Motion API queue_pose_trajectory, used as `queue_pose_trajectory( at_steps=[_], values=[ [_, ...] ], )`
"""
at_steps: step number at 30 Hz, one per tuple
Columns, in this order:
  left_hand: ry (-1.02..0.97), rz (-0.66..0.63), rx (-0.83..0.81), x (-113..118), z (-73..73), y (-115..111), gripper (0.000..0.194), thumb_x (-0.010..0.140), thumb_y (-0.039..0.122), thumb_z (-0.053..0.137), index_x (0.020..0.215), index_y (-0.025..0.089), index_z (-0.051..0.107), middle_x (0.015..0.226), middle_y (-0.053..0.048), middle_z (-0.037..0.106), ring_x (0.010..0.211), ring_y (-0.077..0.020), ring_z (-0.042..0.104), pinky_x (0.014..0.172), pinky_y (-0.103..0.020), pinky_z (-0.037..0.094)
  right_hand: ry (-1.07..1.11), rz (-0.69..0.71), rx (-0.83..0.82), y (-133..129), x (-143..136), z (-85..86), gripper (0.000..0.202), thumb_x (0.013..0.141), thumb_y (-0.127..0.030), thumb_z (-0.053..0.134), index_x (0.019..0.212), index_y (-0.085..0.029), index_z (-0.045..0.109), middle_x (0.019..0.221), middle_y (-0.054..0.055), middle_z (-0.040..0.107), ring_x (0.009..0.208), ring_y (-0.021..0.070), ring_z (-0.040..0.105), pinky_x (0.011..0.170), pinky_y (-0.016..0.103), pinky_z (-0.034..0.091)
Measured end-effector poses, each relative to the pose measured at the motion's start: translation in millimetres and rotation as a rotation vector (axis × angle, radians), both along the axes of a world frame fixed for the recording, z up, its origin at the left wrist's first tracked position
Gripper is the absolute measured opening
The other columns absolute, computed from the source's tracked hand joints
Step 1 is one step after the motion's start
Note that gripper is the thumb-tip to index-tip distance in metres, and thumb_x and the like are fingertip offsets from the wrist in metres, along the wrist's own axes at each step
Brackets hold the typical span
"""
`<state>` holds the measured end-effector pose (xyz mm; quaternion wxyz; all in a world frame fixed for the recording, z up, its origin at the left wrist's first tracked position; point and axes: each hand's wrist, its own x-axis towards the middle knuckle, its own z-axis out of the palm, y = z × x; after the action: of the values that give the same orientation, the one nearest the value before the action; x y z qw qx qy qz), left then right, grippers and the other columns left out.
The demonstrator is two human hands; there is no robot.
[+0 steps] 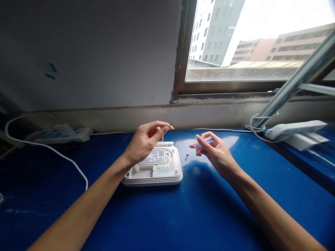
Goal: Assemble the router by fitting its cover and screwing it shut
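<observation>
My left hand (146,139) is raised over the white router (167,170), pinching a small dark screw (171,124) between thumb and fingertips. The router lies upside down on the blue table, with labels, vent holes and round feet showing on its underside. Part of it is hidden behind my left hand and wrist. To the right of it, my right hand (213,150) is closed around a translucent, pale purple plastic handle (203,142); whether a blade extends from it cannot be made out. On the table between the router and my right hand lie several small dark screws (187,157).
A white power strip (83,134) with a plugged-in adapter and a looping white cable (65,153) is at the left. Another power strip (295,129) with adapters stands at the right, by a slanted metal post (293,83). Wall and window border the blue table (162,216).
</observation>
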<state>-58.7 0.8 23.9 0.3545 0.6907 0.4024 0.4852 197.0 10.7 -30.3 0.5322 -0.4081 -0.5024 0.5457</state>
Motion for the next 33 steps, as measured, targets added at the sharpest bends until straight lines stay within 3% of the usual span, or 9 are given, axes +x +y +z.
queue_pose_trajectory(
  at_steps=[3,6,10,13,16,23,27,33],
  values=[
    [0.239,-0.020,-0.042,3,-3.0,-3,0.031,0.102,0.034,0.061,0.123,0.020,0.079,0.088,-0.004,0.078,0.073,-0.0157,0.068,0.060,-0.022,0.049,-0.063,0.013,0.054,-1,0,0.7,0.045,0.083,-0.058,0.082,0.085,-0.025,0.053,0.054,0.000,0.068,0.071,0.0248,0.077,0.059,0.028,0.052],
    [0.409,-0.122,-0.055,4,-4.0,-5,0.040,0.103,0.020,0.051,0.138,0.021,0.072,0.109,-0.003,0.082,0.093,-0.0198,0.075,0.080,-0.027,0.056,-0.111,0.016,0.101,-2,0,0.9,0.044,0.085,-0.056,0.081,0.086,-0.025,0.051,0.064,0.001,0.075,0.057,0.0194,0.071,0.054,0.028,0.051],
    [0.456,-0.152,-0.029,2,-7.2,-4,0.033,0.098,0.021,0.063,0.127,0.022,0.078,0.118,-0.004,0.082,0.105,-0.0232,0.077,0.091,-0.029,0.059,-0.135,0.038,0.160,-2,0,1.0,0.040,0.082,-0.048,0.086,0.087,-0.024,0.055,0.079,0.003,0.079,0.062,0.0174,0.070,0.062,0.031,0.055],
    [0.350,-0.150,-0.049,0,-11.2,-3,0.025,0.091,0.023,0.075,0.114,0.022,0.084,0.111,-0.004,0.084,0.101,-0.0234,0.080,0.092,-0.029,0.062,-0.079,0.074,0.146,-4,1,4.0,0.034,0.082,-0.040,0.087,0.089,-0.024,0.059,0.094,0.006,0.081,0.073,0.0166,0.069,0.072,0.032,0.056],
    [0.280,-0.159,-0.034,-2,-13.8,-2,0.018,0.087,0.025,0.080,0.104,0.020,0.085,0.101,-0.004,0.085,0.093,-0.0224,0.081,0.088,-0.028,0.064,0.049,0.111,0.090,-7,1,9.4,0.030,0.079,-0.032,0.089,0.088,-0.023,0.062,0.107,0.007,0.080,0.070,0.0128,0.064,0.074,0.032,0.053],
    [0.238,-0.158,0.048,-3,-12.9,-1,0.010,0.086,0.025,0.083,0.093,0.017,0.082,0.091,-0.003,0.084,0.082,-0.0193,0.080,0.078,-0.025,0.065,0.093,0.118,0.103,-8,1,14.0,0.027,0.078,-0.031,0.089,0.089,-0.022,0.065,0.090,0.001,0.074,0.070,0.0136,0.064,0.071,0.031,0.051],
    [0.229,-0.143,0.074,-1,-12.9,-2,0.012,0.087,0.026,0.084,0.094,0.017,0.082,0.091,-0.004,0.084,0.081,-0.0194,0.080,0.076,-0.025,0.065,0.071,0.084,0.135,-6,5,13.2,0.030,0.078,-0.031,0.090,0.093,-0.024,0.065,0.092,0.002,0.075,0.072,0.0147,0.064,0.071,0.031,0.051],
    [0.194,-0.135,0.079,4,-14.6,-5,0.014,0.088,0.031,0.083,0.091,0.017,0.083,0.089,-0.005,0.084,0.079,-0.0198,0.080,0.075,-0.026,0.064,-0.034,0.162,0.131,-10,4,12.8,0.027,0.080,-0.034,0.089,0.092,-0.023,0.068,0.095,0.004,0.076,0.078,0.0171,0.066,0.078,0.035,0.054]
  ],
)
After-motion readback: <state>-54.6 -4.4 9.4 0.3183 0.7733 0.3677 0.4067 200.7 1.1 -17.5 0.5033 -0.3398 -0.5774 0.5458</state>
